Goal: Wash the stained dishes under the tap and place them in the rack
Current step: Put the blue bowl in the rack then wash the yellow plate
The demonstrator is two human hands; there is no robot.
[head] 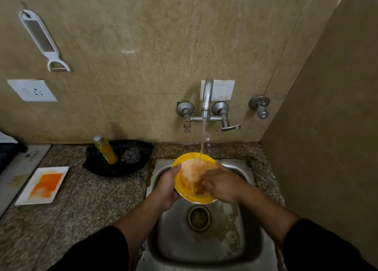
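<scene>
One round yellow plastic bowl (189, 155) is held over the steel sink (204, 245) under running water (203, 135). Left hand (168, 186) grips its rim; right hand (224, 186) dips its fingers (207, 183) inside, grip unclear.

Over the steel sink (204, 246), the left hand (167, 187) grips the rim of a yellow bowl (191, 155) tilted under the tap (207, 99). Running water (202, 139) falls into the bowl. The right hand (223, 186) reaches inside, its fingers blurred in the water. A white, orange-stained rectangular plate (43, 186) lies on the worktop (92, 199), well to the left.
</scene>
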